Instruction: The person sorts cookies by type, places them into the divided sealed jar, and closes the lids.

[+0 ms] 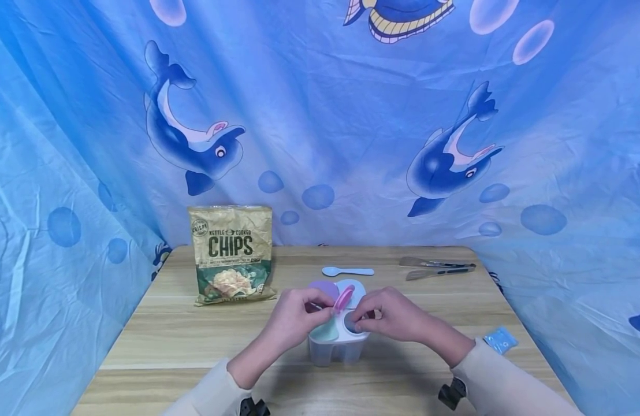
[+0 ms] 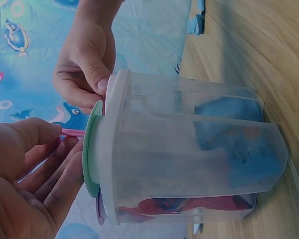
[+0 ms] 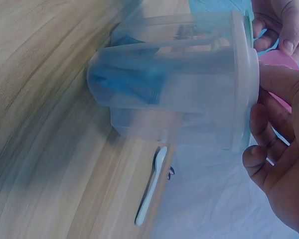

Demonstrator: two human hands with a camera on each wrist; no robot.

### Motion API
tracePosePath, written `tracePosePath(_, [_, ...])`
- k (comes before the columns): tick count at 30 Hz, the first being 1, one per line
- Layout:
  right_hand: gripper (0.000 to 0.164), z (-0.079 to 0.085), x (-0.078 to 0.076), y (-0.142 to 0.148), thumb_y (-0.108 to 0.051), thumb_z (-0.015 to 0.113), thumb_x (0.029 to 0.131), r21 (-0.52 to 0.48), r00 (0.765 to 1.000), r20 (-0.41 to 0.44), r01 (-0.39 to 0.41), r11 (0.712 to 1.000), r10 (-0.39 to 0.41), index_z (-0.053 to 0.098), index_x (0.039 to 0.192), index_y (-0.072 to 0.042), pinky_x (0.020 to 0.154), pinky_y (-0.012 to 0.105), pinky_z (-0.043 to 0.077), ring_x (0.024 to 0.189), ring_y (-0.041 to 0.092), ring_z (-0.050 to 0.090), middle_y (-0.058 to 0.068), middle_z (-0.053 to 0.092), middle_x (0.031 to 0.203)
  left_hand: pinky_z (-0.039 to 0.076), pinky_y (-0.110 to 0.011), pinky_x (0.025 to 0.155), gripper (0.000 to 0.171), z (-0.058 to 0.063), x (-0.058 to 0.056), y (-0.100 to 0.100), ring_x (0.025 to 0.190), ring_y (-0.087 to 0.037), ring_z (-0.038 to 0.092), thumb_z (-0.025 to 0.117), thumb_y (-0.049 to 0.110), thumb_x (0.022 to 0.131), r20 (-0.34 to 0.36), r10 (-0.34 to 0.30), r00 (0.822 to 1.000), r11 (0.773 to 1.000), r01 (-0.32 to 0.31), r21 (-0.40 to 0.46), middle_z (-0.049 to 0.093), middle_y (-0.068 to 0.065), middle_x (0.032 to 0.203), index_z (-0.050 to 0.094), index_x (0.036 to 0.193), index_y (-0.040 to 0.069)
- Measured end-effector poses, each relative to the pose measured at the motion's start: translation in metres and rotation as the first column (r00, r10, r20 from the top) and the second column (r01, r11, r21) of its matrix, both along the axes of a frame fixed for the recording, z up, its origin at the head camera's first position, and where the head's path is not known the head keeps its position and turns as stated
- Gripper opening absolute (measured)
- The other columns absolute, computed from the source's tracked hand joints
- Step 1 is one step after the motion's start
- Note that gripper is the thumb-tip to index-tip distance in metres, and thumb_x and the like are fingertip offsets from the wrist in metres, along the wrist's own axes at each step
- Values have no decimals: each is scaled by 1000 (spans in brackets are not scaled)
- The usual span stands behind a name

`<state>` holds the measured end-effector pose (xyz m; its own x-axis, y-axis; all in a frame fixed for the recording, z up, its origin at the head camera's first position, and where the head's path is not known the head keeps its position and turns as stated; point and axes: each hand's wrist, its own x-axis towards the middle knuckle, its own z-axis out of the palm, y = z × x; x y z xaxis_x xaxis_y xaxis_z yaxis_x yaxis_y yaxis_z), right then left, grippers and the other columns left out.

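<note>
A clear plastic container (image 2: 164, 154) with a white top stands upright on the table. Purple (image 1: 323, 286), light blue (image 1: 357, 287) and green lids (image 2: 92, 149) cover some of its compartments. My left hand (image 1: 294, 316) pinches a pink lid (image 1: 343, 299), tilted up above the container. At the uncovered round opening (image 1: 349, 324), my right hand (image 1: 390, 313) has its bent fingers at the rim; whether they hold anything is hidden. Through the clear walls show blue packets (image 2: 229, 124) and a red packet (image 2: 189, 204) low in the compartments.
A chip bag (image 1: 233, 254) stands at the back left. Behind the container lies a pale blue spoon (image 1: 348, 271), with tongs (image 1: 436, 268) at the back right. A small blue packet (image 1: 501, 340) lies near the right edge. A blue sea-print cloth (image 1: 320, 115) surrounds the table.
</note>
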<state>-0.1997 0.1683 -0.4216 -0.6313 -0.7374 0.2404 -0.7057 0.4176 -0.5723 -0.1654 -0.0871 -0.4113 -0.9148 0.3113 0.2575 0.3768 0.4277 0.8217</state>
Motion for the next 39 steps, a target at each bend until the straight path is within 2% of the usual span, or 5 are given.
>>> tracePosePath(9, [12,10,0,24,-18,81,89,-20,994,40,106,994,-105,80,99,-24,57,23,51,70,2,59,-11,75,94,59,-22,72,7,0,-2,0,80,-9,71,78,13,87,18,-5,1000,1000,5,-2,78,6,88,80,93,15])
tracePosePath(17, [16,14,1,81,-26,79,91,16,963,19,270,963,-270,77,107,-27,69,26,58,90,4,68,-10,75,102,58,-22,71,6,-1,-2,1,79,-8,70,79,14,87,28,0,1000,1000,0,-15,77,6,88,80,93,16])
tracePosePath(24, [21,-1,10,148,-20,80,90,-25,886,9,464,886,-463,76,110,-27,70,26,57,90,1,68,-7,76,104,58,-22,72,7,-1,-2,1,79,-9,71,79,14,87,24,-2,1000,1000,2,-11,77,6,88,80,94,15])
tracePosePath(29, [21,-19,18,197,-17,78,92,-11,844,52,535,845,-534,75,112,-18,69,26,58,90,-1,67,-4,75,105,58,-22,71,8,-1,-2,1,78,-8,70,79,12,87,26,-4,1000,1000,4,-7,77,5,88,80,94,15])
tracePosePath(39, [33,-63,32,277,-19,81,88,144,746,62,650,746,-663,73,114,0,68,23,55,82,-7,62,15,75,108,58,-23,71,7,1,-1,0,78,-8,69,79,15,87,38,7,999,1000,-6,-10,77,6,88,80,94,16])
